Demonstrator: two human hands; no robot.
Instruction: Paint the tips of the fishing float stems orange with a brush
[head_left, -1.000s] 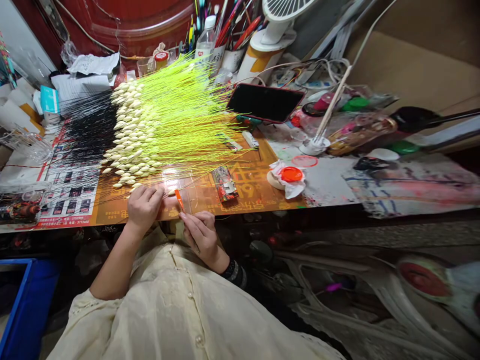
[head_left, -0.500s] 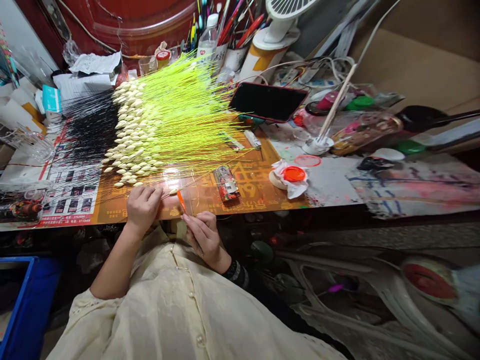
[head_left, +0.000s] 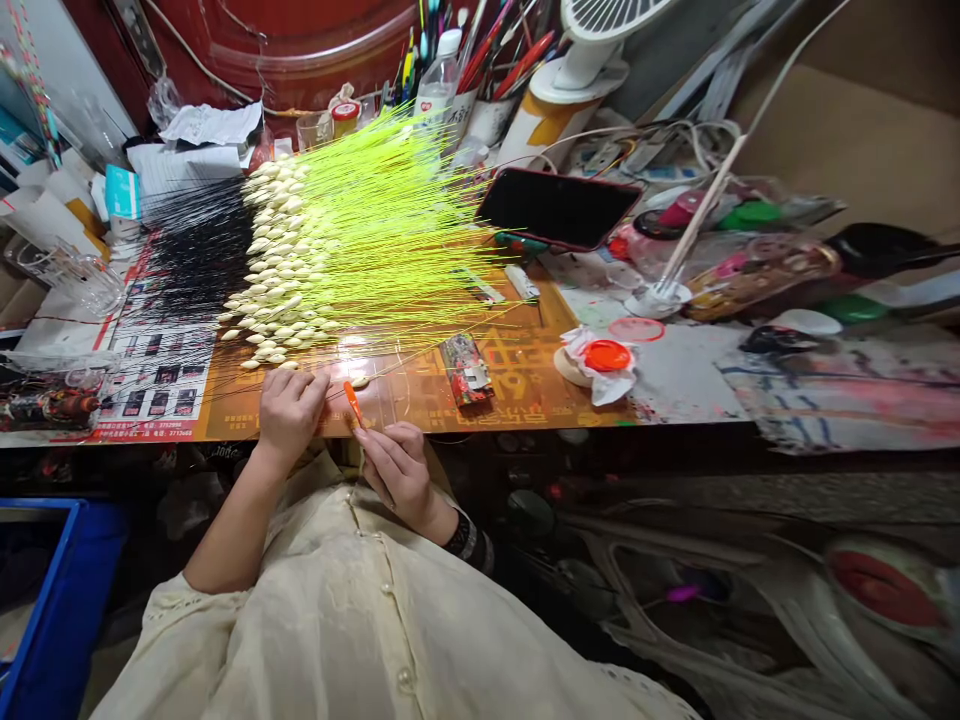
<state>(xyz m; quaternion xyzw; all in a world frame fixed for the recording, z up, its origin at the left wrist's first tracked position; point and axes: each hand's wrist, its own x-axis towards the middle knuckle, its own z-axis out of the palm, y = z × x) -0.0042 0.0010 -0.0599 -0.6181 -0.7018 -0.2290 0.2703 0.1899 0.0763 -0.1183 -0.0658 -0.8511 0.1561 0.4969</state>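
Note:
A dense bundle of fishing floats lies across the table, with cream oval bodies (head_left: 289, 240), yellow-green stems (head_left: 405, 220) and black stems (head_left: 199, 240). At the table's front edge, my left hand (head_left: 292, 408) is closed in a pinch around the thin stem of a single float (head_left: 360, 382). That float's cream body shows just right of the fingers. My right hand (head_left: 401, 470) grips a slim orange tool (head_left: 352, 402) whose exact kind I cannot make out. The tool's tip is beside the single float; whether they touch is unclear.
Right of my hands lie a small paint-stained box (head_left: 466, 372) and an open pot of orange-red paint (head_left: 607, 355). Behind them a phone (head_left: 559, 207) leans near a white fan (head_left: 592, 70). A clear bottle (head_left: 441, 80) stands at the back. A blue crate (head_left: 67, 590) sits lower left.
The orange tool has shifted left and its tip now lies closer to my left fingers, beside the float's body. The whole view has turned slightly. Both hands keep their grips.

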